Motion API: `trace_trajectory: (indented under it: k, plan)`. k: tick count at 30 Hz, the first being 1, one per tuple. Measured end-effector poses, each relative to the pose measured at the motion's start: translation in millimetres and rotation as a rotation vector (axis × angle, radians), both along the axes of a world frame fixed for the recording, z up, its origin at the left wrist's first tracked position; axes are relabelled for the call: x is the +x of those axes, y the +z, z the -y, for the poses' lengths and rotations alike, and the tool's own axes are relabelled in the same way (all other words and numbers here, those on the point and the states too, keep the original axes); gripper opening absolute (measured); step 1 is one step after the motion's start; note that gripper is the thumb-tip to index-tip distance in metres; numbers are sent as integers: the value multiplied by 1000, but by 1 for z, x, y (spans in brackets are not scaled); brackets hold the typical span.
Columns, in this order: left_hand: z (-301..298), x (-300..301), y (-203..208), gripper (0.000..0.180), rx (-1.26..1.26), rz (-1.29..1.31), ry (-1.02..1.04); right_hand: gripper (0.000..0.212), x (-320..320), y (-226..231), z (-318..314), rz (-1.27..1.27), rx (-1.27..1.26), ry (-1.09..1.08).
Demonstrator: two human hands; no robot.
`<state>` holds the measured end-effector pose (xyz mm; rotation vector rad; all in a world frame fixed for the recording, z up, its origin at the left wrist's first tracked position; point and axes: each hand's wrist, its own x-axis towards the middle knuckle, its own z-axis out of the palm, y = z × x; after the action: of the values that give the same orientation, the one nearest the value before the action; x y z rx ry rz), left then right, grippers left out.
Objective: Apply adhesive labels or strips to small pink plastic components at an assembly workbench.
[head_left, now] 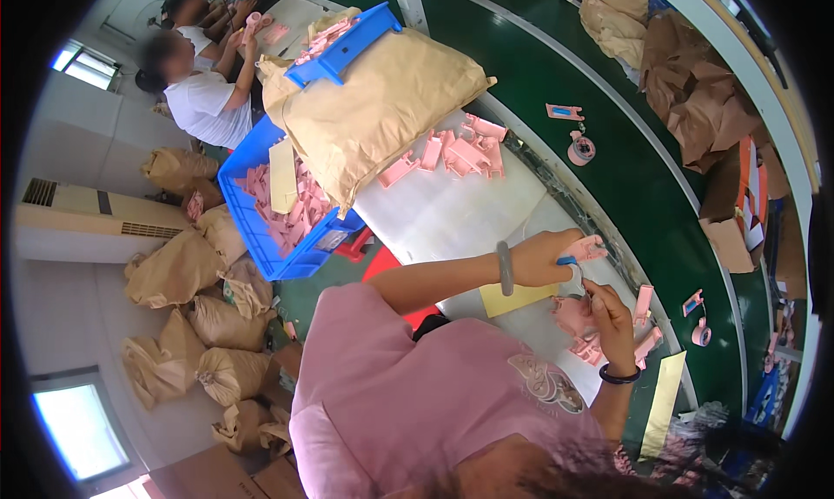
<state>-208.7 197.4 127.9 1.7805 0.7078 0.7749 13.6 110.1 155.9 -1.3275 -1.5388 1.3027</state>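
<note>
My left hand (556, 254), with a grey bangle at the wrist, is closed around a pink plastic part (588, 248) above the bench. At its thumb shows a small blue and whitish piece (573, 277); I cannot make out exactly what it is. My right hand (612, 318), wearing a dark bracelet, has its fingers bent and pinched together close beside that piece. What they grip is too small to tell. Below the hands lie several pink plastic parts (573, 315), partly hidden by the fingers. A yellowish sheet (517, 300) lies under my left wrist.
Ahead on the bench (417, 214) are more pink parts (469, 156) and a large paper sack (382, 99) topped by a blue bin (343, 47). A blue crate (252, 230) of pink pieces stands left. The green conveyor (643, 199) curves past on the right. Two people sit far left.
</note>
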Motion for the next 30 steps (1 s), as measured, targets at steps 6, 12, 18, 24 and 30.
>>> trace_trajectory:
  k: [6,12,18,24,30]
  plan:
    - [26,8,29,39,27,-83,-66,10,9,-26,11,-109,-274,123]
    - [24,20,-3,21,-376,164,72,12,-17,-26,17,107,123,-523]
    - [21,21,-9,36,-763,335,26,17,-35,-9,9,208,420,-461]
    - [22,21,0,52,-734,350,-109,22,-31,-12,15,369,596,-400]
    - [30,22,6,56,-652,323,-145,26,-37,-12,16,305,603,-419]
